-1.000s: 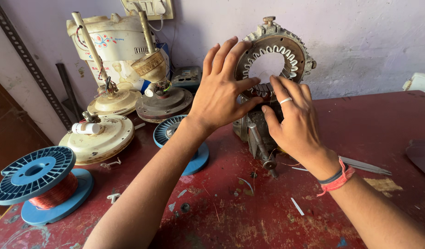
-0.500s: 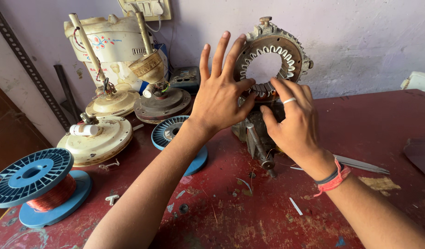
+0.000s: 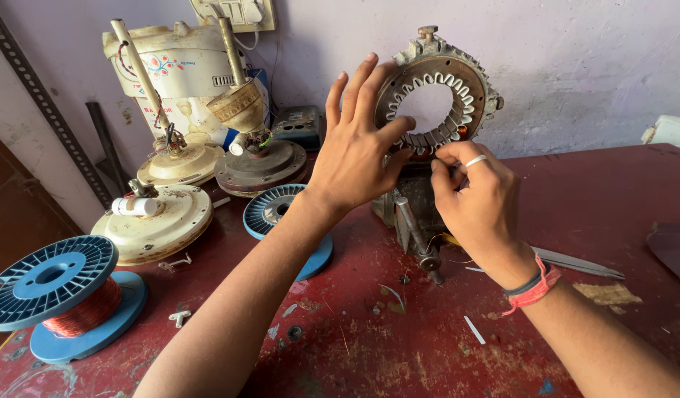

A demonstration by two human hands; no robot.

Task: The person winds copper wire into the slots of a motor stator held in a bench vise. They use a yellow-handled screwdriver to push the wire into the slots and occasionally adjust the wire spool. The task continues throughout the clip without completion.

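Head view shows a round stator ring standing upright in a small metal vise on the red desk, close to the wall. Left hand lies flat against the ring's left face, fingers spread and extended, thumb reaching across the lower inner edge; it grips nothing. Right hand sits just below the ring with fingertips pinched together at the lower rim (whatever is pinched there is too small to make out). A silver ring is on one finger and a red band on that wrist. Left of the arms stand a blue spool of copper wire, a second blue spool partly under the left forearm, and several cream fan motor housings. A flat metal blade lies on the desk beside the right wrist.
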